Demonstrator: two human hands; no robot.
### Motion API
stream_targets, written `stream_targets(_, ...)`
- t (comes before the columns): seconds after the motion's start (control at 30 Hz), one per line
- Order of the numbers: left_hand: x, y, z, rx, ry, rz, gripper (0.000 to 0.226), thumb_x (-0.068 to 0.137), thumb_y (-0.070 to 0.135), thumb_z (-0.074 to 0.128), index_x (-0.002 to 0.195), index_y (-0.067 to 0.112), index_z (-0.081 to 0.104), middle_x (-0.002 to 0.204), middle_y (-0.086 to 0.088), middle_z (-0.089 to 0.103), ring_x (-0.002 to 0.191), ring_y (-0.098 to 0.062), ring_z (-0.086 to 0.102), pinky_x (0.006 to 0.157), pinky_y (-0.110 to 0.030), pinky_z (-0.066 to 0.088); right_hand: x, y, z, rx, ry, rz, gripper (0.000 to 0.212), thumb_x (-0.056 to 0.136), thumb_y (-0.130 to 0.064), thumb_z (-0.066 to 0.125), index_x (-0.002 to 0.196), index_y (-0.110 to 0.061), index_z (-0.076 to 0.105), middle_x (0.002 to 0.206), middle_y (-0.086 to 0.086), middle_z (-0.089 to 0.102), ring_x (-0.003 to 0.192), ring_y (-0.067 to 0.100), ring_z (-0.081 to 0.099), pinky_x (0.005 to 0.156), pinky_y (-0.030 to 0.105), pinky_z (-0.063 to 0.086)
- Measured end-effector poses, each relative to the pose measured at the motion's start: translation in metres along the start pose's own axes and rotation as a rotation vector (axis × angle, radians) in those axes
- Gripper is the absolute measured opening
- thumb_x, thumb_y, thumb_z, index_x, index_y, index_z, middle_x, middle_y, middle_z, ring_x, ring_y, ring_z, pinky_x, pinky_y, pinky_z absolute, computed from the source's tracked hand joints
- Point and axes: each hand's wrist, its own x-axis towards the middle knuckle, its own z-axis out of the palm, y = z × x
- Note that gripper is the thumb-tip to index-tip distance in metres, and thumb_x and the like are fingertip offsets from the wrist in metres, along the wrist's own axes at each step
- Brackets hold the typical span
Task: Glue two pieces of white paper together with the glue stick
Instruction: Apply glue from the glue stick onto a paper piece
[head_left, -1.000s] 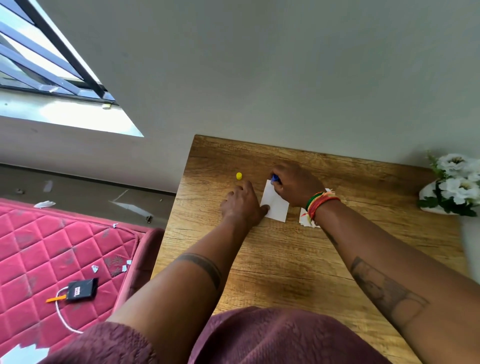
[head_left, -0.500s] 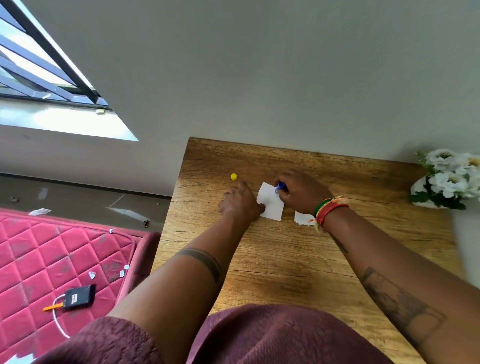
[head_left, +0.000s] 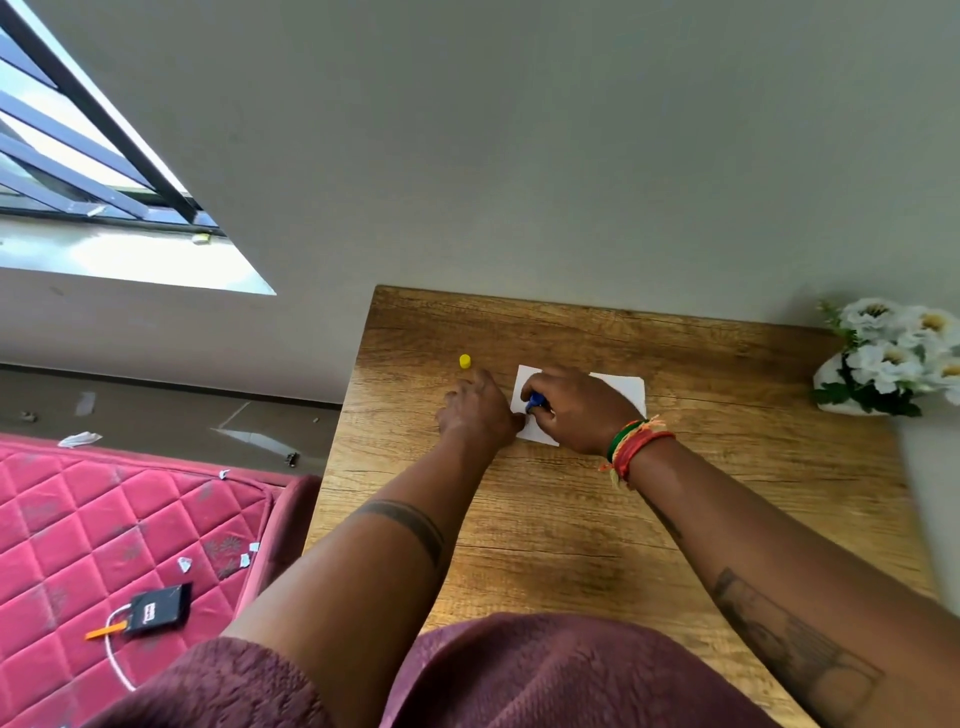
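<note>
Two white paper pieces lie on the wooden table. The near paper is partly under my hands; the second paper shows behind my right wrist. My right hand is closed around a blue glue stick, its tip down on the near paper's lower left part. My left hand rests at that paper's left edge, fingers bent onto the table. The glue stick's yellow cap stands alone on the table, just beyond my left hand.
A white vase of white flowers stands at the table's right edge. The wall runs along the table's far side. Left of the table is a red quilted mattress with a black device and paper scraps.
My right hand has drawn the glue stick from the paper's far corner down toward its near left part. The second paper now shows more behind the wrist. The view has shifted slightly.
</note>
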Motion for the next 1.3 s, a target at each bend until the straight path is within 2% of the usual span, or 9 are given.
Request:
stream_targets(0.23,0.0,-0.001,0.0,0.004,-0.003,0.004,0.095,0.085,0.052,0.076,0.153,0.009,0.026,0.152,-0.023,0.042,0.138,-0.043,0.044,0.103,-0.056,0.045,0.008,0.004,-0.001,-0.038,0.05,0.006,0.023,0.094,-0.022,0.06,0.116,-0.018,0.066,0.117,0.002,0.064,0.103,0.023,0.059,0.079,0.032,0.047)
stream_targets(0.4,0.002,-0.001,0.0,0.0,-0.012,0.004,0.095,0.084,0.052,0.077,0.153,0.011,0.027,0.151,-0.021,0.043,0.139,-0.042,0.043,0.104,-0.055,0.044,0.013,0.018,-0.007,-0.06,0.086,0.049,0.022,0.097,-0.02,0.057,0.116,-0.016,0.065,0.116,0.004,0.064,0.101,0.023,0.058,0.075,0.029,0.038)
stream_targets(0.53,0.003,-0.002,0.001,0.011,-0.011,0.005,0.097,0.084,0.053,0.077,0.155,0.011,0.025,0.153,-0.022,0.041,0.139,-0.043,0.043,0.104,-0.055,0.044,0.007,0.017,-0.008,-0.058,0.129,0.041,0.021,0.097,-0.021,0.058,0.116,-0.016,0.065,0.115,0.003,0.063,0.1,0.021,0.059,0.076,0.028,0.041)
stream_targets(0.73,0.003,-0.001,0.001,0.0,-0.003,0.002,0.095,0.083,0.054,0.078,0.153,0.011,0.028,0.151,-0.023,0.043,0.137,-0.044,0.044,0.101,-0.055,0.046,-0.002,0.004,0.003,-0.011,-0.003,-0.017,0.025,0.093,-0.024,0.06,0.117,-0.022,0.066,0.117,0.002,0.063,0.102,0.021,0.058,0.075,0.029,0.044)
stream_targets(0.87,0.003,-0.001,0.002,0.0,-0.007,0.001,0.097,0.084,0.054,0.077,0.154,0.011,0.026,0.151,-0.023,0.044,0.138,-0.044,0.044,0.103,-0.055,0.044,-0.005,0.013,-0.001,0.024,0.039,0.038,0.019,0.091,-0.023,0.062,0.11,-0.021,0.066,0.114,0.0,0.065,0.094,0.017,0.057,0.073,0.03,0.046)
stream_targets(1.07,0.001,0.0,0.0,0.002,-0.011,0.0,0.095,0.084,0.052,0.077,0.154,0.011,0.026,0.151,-0.023,0.043,0.138,-0.044,0.044,0.103,-0.056,0.045,-0.005,0.029,-0.009,-0.051,0.128,0.088,0.016,0.095,-0.023,0.06,0.11,-0.02,0.065,0.11,0.0,0.065,0.088,0.012,0.048,0.07,0.027,0.037)
stream_targets(1.17,0.0,0.0,0.0,0.012,-0.011,0.006,0.094,0.085,0.053,0.076,0.153,0.011,0.027,0.15,-0.023,0.044,0.138,-0.043,0.044,0.103,-0.055,0.045,0.006,0.017,-0.01,-0.019,0.128,0.026,0.018,0.094,-0.024,0.06,0.111,-0.02,0.066,0.11,0.0,0.066,0.089,0.013,0.051,0.07,0.027,0.038)
stream_targets(1.3,0.001,-0.001,-0.002,0.015,-0.017,0.006,0.09,0.086,0.052,0.075,0.15,0.01,0.029,0.148,-0.023,0.044,0.137,-0.043,0.045,0.101,-0.054,0.046,0.025,-0.004,-0.005,-0.024,0.024,-0.057,0.02,0.092,-0.025,0.06,0.111,-0.023,0.066,0.113,-0.001,0.064,0.098,0.019,0.057,0.071,0.03,0.043)
